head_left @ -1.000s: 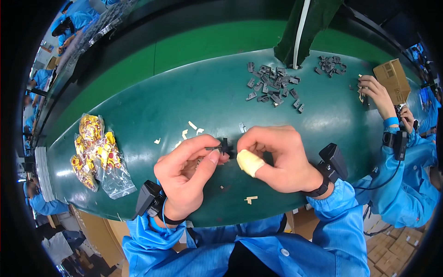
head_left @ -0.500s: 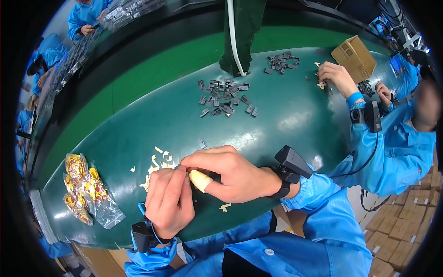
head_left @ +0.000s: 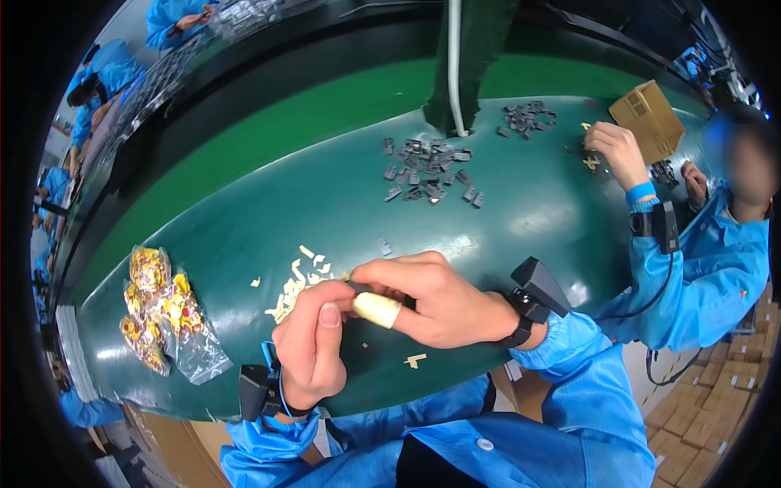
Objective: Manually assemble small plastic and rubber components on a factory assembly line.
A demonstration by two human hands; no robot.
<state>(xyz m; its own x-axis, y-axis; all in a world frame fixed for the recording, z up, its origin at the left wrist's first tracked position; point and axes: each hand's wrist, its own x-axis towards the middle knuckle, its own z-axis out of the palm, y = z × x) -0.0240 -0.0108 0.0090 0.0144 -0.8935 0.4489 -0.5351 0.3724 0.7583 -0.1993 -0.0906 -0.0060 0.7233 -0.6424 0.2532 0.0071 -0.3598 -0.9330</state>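
Note:
My left hand (head_left: pixel 313 350) and my right hand (head_left: pixel 431 301) meet over the near edge of the dark green table (head_left: pixel 325 203). Together they pinch a small dark plastic part (head_left: pixel 364 287), mostly hidden by the fingers. A pale finger cot (head_left: pixel 377 309) covers my right thumb. A scatter of small cream-coloured pieces (head_left: pixel 297 281) lies just left of my hands, and one cream piece (head_left: pixel 416 360) lies below my right hand. Both wrists wear black devices.
A pile of small grey parts (head_left: pixel 427 167) lies mid-table and another pile (head_left: pixel 529 118) farther back. Clear bags with yellow and red contents (head_left: pixel 163 317) lie at the left. A person in blue at the right handles parts beside a cardboard box (head_left: pixel 651 118).
The view has swung, so my hands now sit lower and the person at the right shows more. My hands stay together on the small part, the left curled lower beneath the right.

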